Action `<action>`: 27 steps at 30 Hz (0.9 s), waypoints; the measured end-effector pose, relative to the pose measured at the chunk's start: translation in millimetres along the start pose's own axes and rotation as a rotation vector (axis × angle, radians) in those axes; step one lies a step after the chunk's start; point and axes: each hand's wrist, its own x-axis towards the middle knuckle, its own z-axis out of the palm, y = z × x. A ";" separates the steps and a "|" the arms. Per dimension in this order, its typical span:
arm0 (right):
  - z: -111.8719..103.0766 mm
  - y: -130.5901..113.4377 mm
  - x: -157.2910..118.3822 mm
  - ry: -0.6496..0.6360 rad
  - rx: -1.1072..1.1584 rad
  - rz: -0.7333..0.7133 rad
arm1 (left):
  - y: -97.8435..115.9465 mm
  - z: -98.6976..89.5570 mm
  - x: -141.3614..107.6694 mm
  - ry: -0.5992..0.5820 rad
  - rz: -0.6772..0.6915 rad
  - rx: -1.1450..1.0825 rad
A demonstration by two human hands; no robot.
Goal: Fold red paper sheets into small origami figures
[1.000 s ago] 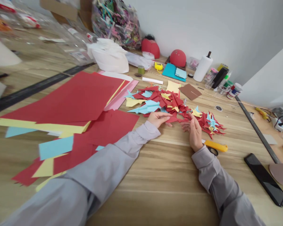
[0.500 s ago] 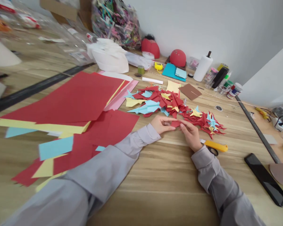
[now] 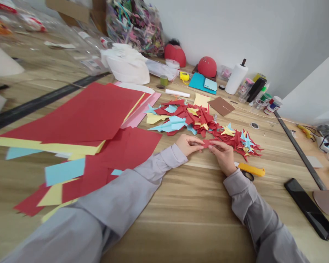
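Between my two hands is a small piece of red paper point(image 3: 206, 143), partly covered by fingers. My left hand point(image 3: 188, 145) pinches its left side between thumb and fingers. On the opposite side my right hand point(image 3: 223, 155) grips it the same way. Just beyond the hands lies a heap of folded paper pieces point(image 3: 200, 118), mostly red with some light blue and yellow, several of them star-shaped. To the left, large red paper sheets point(image 3: 90, 113) rest over yellow, blue and pink ones. A yellow utility knife point(image 3: 250, 169) is beside my right wrist, over a dark scissors-like handle.
A black phone point(image 3: 308, 208) with a cable lies at the right. Farther back are a brown paper square point(image 3: 221, 106), a blue folder-like sheet point(image 3: 199, 83), a white bottle point(image 3: 236, 77), a yellow tape measure point(image 3: 184, 76) and a bulging plastic bag point(image 3: 135, 27).
The red paper has shifted slightly right and shows more between the fingertips. My right hand has moved slightly right; my left hand has stayed nearly still.
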 end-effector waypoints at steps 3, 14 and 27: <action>-0.1 -0.5 -0.4 0.000 -0.006 -0.002 | 1.2 0.4 0.0 0.008 0.011 0.006; 1.6 -2.9 0.0 -0.065 -0.027 0.015 | 3.8 0.9 -0.5 -0.031 -0.009 0.035; 2.2 -0.4 0.2 -0.044 0.035 0.071 | 1.2 3.6 -1.4 -0.036 0.048 0.017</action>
